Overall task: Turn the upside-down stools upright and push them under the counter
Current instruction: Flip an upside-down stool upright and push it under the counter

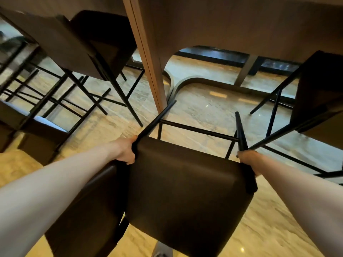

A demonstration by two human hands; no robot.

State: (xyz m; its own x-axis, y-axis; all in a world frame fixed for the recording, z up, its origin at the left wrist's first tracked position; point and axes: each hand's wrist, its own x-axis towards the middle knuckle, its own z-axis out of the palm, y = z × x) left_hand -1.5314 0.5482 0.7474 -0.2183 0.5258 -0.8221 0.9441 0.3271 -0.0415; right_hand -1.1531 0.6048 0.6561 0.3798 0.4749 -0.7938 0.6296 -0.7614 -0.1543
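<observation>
My left hand [125, 152] is curled around a thin black metal leg where it meets the front left corner of the dark brown padded seat; my right hand [247, 160] wraps another black leg at the front right corner, though I can only see its back and knuckles, so the finger placement there is partly hidden. Between them hangs the dark brown square-seated stool with black tube legs [185, 191], tipped sharply: the seat surface faces up toward me, two legs jut forward and up, and a black footrest bar [198, 131] spans between the legs ahead. Its backrest [83, 210] drops away to the lower left. It looks mid-turn, off the glossy beige stone floor [213, 106], just short of the wooden desk [232, 21] above and ahead.

To finish this well, I judge I should keep both grips even, swing the legs down and away until all feet meet the floor together, and watch the leg tips near the desk's tan wooden support post [148, 71]. Then I should slide it straight in, between the neighbours.

Counting: one stool in hand; one upright stool [89, 47] at the upper left, already tucked near the desk; one more at the right edge [319, 93], only partly in frame. Further dark shapes and legs crowd the far left, too blurred to count surely.
</observation>
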